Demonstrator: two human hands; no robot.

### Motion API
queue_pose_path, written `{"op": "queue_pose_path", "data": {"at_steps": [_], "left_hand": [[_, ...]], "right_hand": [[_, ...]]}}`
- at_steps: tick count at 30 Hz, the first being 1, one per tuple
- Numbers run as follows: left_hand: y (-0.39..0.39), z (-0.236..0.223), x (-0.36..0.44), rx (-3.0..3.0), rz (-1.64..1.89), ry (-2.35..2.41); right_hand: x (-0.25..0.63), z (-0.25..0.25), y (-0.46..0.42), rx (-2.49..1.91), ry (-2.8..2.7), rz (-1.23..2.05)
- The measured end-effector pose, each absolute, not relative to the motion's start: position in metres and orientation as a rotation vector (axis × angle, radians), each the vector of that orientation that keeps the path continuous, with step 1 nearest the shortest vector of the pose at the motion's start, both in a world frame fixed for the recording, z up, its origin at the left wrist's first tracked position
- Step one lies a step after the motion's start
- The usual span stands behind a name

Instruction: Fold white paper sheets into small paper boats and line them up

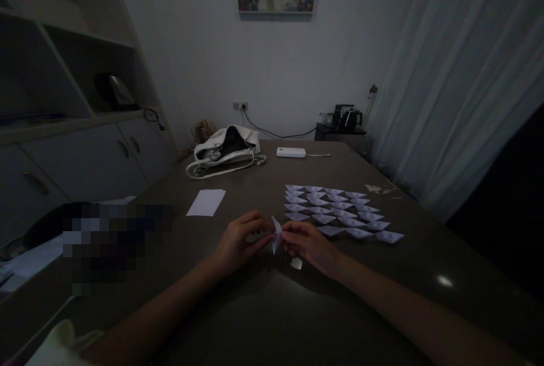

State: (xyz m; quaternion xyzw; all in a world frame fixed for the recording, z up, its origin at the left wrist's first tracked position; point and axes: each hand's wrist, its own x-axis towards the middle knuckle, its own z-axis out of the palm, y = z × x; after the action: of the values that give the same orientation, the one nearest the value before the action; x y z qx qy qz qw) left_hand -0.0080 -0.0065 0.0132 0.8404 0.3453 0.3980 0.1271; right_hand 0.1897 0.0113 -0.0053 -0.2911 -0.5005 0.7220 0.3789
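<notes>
Both hands meet over the dark table [263, 320] near its middle. My left hand [238, 239] and my right hand [306, 243] each pinch one side of a small white folded paper piece [276, 234], which stands upright between the fingertips. Just beyond my right hand lie several finished folded paper shapes [340, 212], set out in neat rows. A flat white sheet of paper [206, 202] lies beyond my left hand.
A white handbag [225, 152] sits at the table's far side, with a white power bank [291, 152] and cable to its right. Shelves and cabinets [72, 145] stand at the left, a curtain [459, 88] at the right. Paper scraps [380, 188] lie near the right edge.
</notes>
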Motion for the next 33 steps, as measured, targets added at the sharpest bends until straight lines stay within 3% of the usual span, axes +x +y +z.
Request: {"op": "queue_pose_path", "data": {"at_steps": [5, 12, 33], "left_hand": [[-0.0072, 0.0160, -0.0084, 2.321, 1.236, 1.062], [-0.0082, 0.0119, -0.0064, 2.365, 0.989, 0.963], [-0.0079, 0.0108, -0.0080, 2.389, 0.958, 1.066]], "right_hand": [[0.1884, -0.0063, 0.0118, -0.735, -1.213, 1.877], [0.1900, -0.0046, 0.0127, -0.770, -1.228, 1.873], [0.1895, -0.0049, 0.0121, -0.786, -1.322, 1.807]]}}
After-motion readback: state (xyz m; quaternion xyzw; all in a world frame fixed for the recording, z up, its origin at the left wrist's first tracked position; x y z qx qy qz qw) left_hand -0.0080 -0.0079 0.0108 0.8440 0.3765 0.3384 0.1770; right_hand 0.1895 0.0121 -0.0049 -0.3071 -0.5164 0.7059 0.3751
